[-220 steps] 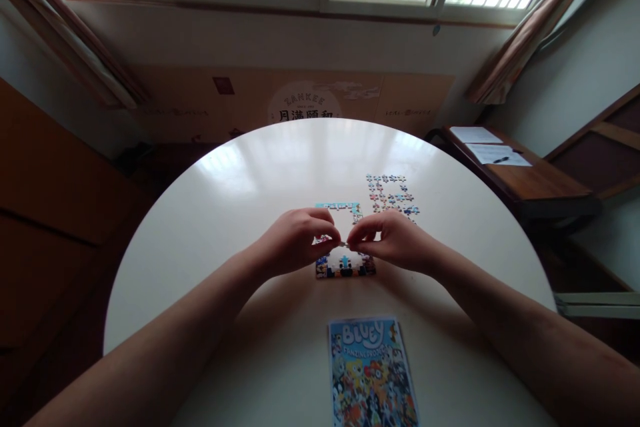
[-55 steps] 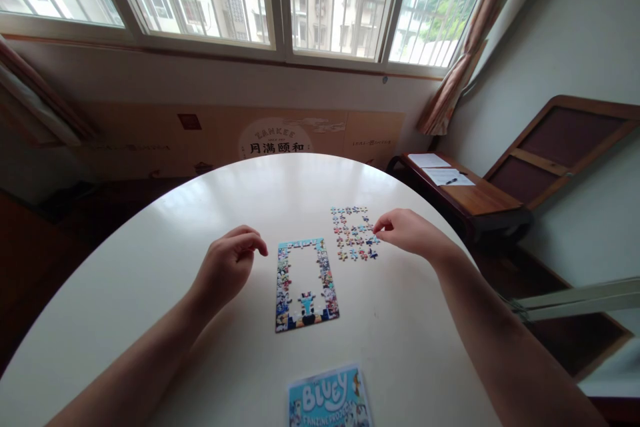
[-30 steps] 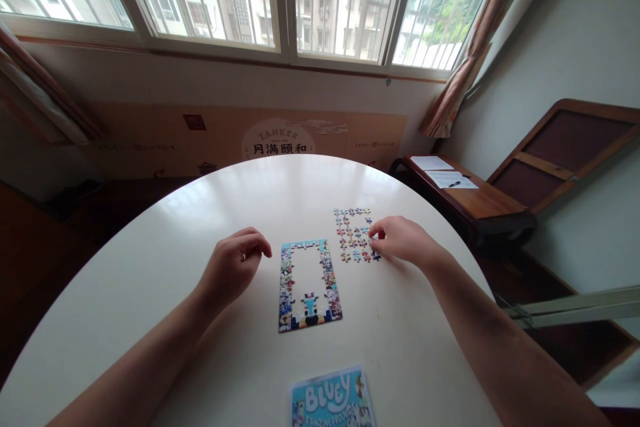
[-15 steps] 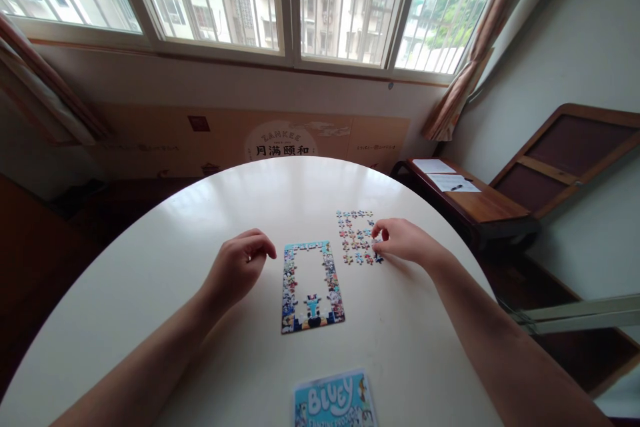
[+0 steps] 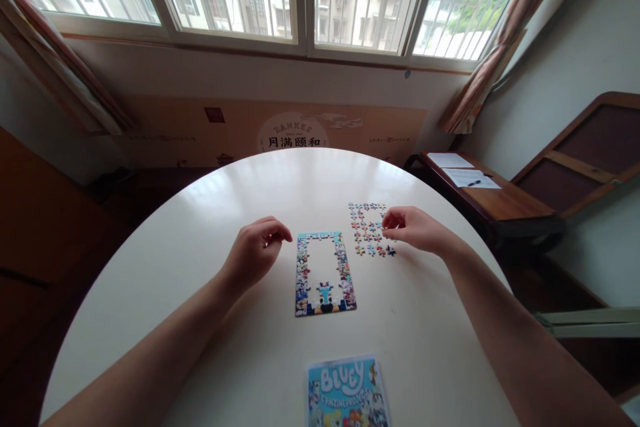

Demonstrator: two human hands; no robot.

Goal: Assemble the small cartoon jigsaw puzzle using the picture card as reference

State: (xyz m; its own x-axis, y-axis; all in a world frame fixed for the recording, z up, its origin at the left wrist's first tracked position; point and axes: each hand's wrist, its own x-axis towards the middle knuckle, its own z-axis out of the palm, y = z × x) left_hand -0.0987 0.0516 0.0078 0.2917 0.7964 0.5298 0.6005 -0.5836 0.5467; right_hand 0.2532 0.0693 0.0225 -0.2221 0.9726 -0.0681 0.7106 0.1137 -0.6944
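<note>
A partly assembled jigsaw puzzle [image 5: 301, 287] lies upright in front of me, its border joined around a pale middle, with some pieces joined at the bottom. Left of its top corner, my left hand [image 5: 256, 248] rests on the table, fingers curled closed and nothing visible in them. Rows of loose puzzle pieces [image 5: 368, 237] are laid out right of the puzzle. My right hand [image 5: 413, 230] is over their right edge, thumb and fingers drawn together in a pinch. Whatever is between those fingertips is too small to make out, and the hand covers some pieces.
A blue Bluey picture sheet [image 5: 345, 390] lies near the front of the round white table [image 5: 210, 200]. Beyond the table's right edge, papers [image 5: 470, 178] and a pen lie on a wooden bench [image 5: 525, 203]. Windows and curtains are behind.
The whole view has shifted, so the table appears farther right and slightly higher. My right hand has moved slightly away from me along the pieces, off the dark corner piece. My left hand stays put.
</note>
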